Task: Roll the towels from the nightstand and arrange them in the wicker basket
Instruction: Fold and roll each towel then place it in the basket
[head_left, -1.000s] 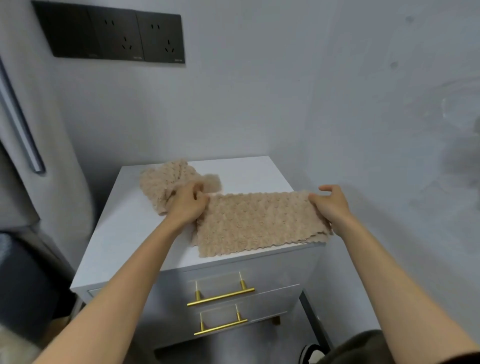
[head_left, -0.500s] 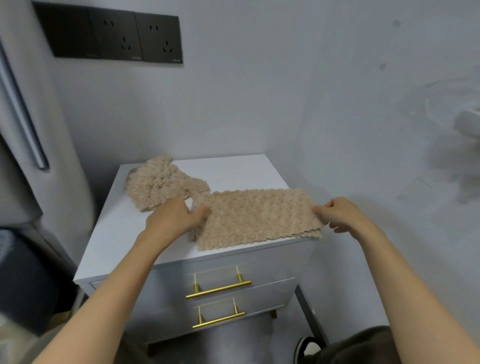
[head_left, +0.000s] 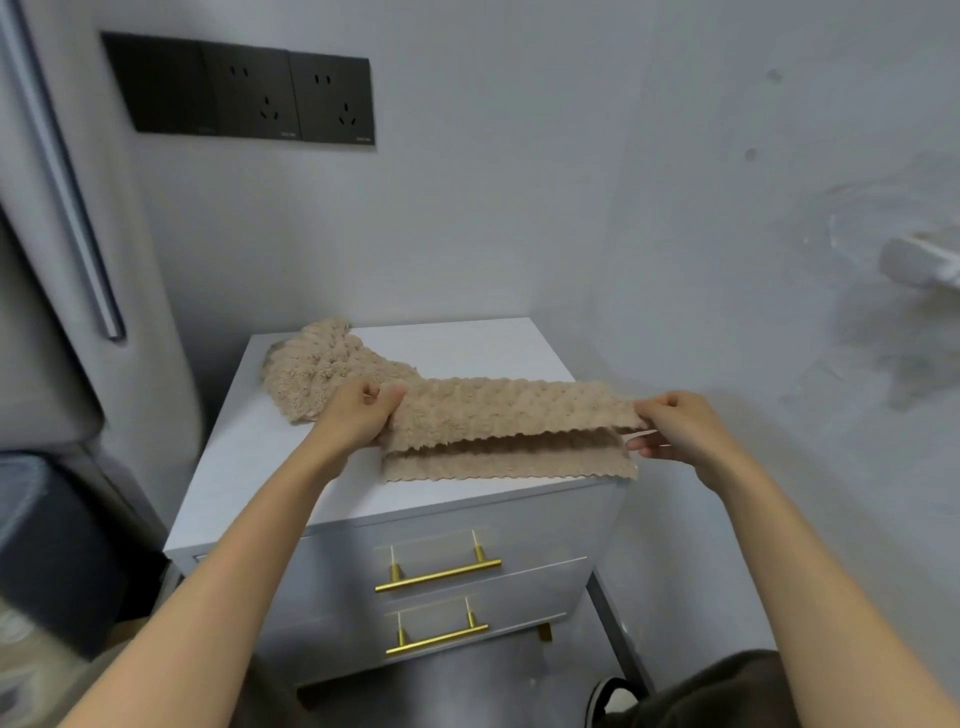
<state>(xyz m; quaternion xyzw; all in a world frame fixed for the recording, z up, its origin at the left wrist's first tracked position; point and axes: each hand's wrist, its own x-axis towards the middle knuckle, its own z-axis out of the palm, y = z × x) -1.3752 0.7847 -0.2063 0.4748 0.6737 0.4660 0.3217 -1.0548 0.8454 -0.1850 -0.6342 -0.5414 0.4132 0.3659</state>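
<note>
Fingers of left hand (head_left: 358, 410) and right hand (head_left: 680, 431) pinch towel (head_left: 509, 410) ends.

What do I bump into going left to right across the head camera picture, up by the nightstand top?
Left hand → held towel → right hand → white wall fitting. The loose towel overlaps the left hand, so it's skipped.

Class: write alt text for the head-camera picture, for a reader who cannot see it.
The person's left hand and right hand pinch the short ends of a beige towel doubled lengthwise, its upper layer lifted over a white nightstand. A second towel lies crumpled at the back left of its top; black wall sockets sit above, gold drawer handles below.
</note>
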